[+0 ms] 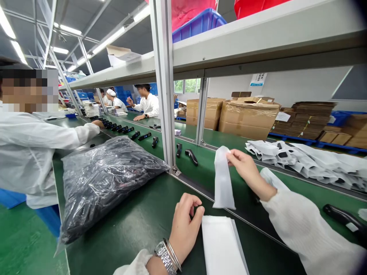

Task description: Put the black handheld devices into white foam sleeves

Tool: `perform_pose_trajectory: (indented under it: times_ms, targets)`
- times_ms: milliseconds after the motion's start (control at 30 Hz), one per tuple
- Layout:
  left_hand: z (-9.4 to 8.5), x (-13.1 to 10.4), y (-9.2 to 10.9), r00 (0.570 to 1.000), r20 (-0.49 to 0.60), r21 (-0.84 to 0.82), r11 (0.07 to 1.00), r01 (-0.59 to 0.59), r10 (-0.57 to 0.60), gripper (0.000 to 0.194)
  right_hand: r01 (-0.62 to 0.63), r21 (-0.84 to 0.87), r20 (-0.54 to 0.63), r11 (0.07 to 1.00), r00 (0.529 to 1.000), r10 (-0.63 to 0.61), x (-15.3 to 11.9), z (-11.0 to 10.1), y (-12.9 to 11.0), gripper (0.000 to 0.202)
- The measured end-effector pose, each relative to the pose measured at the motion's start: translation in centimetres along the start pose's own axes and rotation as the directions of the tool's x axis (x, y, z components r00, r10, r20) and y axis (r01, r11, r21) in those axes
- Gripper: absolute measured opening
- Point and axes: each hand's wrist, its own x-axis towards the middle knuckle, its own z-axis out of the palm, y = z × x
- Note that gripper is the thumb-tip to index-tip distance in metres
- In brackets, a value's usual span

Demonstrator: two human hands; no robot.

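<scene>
My right hand (245,168) pinches the upper edge of a thin white pouch (224,183), which hangs down above the green bench by the metal rail. Nearer to me, my left hand (186,225) is loosely curled, with a gap between thumb and fingers and nothing visible in it. Just beside its thumb lies a stack of flat white pouches (222,244). Beyond the rail, a black handheld device (191,156) rests on the green belt. Another black device (344,219) lies at the right, below my right sleeve.
A clear plastic bag of dark items (106,179) fills the left of the bench. A metal post (163,84) rises ahead under a shelf (258,38). White pouches (309,162) lie heaped at the right. A co-worker's arm (83,135) reaches in at the left beside a row of devices.
</scene>
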Motion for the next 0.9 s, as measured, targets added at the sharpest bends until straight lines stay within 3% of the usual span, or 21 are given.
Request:
perform_pose_trajectory:
  times_ms: [100,167,267,333,433,500,667,900]
  targets:
    - [0.2,-0.1,-0.1,0.999,0.043,0.035,0.999,-0.003,0.002,0.006,0.013,-0.077,-0.05,0.997,0.999,-0.017,2.5,-0.6,1.6,0.023]
    - [0.2,-0.2,-0.2,0.998,0.06,0.054,0.999,-0.003,0.0,0.006,0.032,-0.119,-0.068,0.992,0.997,-0.04,2.0,-0.2,2.6,0.021]
    - [0.2,-0.3,-0.2,0.998,0.066,0.071,0.997,0.004,-0.009,0.007,0.062,-0.137,-0.02,0.989,0.998,-0.065,-1.9,1.5,3.7,0.027]
    - [0.2,-0.2,-0.3,0.998,0.069,0.076,0.997,0.007,-0.012,0.007,0.051,-0.13,0.087,0.99,0.995,-0.04,-5.6,2.7,4.0,0.022]
    - [0.3,-0.1,-0.2,0.996,0.085,0.086,0.996,0.006,-0.013,0.007,0.006,-0.127,0.307,0.992,0.951,0.033,-10.1,3.6,3.8,0.021]
    - [0.3,-0.1,-0.1,0.995,0.098,0.095,0.996,0.005,-0.014,0.008,-0.001,-0.121,0.385,0.993,0.922,0.048,-11.7,3.6,3.4,0.021]
    - [0.4,-0.1,0.1,0.992,0.126,0.109,0.994,-0.002,-0.012,0.008,-0.035,-0.058,0.388,0.998,0.92,0.055,-11.7,3.1,2.9,0.021]
    - [0.6,-0.2,0.0,0.988,0.154,0.116,0.993,-0.019,0.001,0.008,0.057,-0.131,0.398,0.99,0.917,0.0,-11.7,3.3,3.5,0.022]
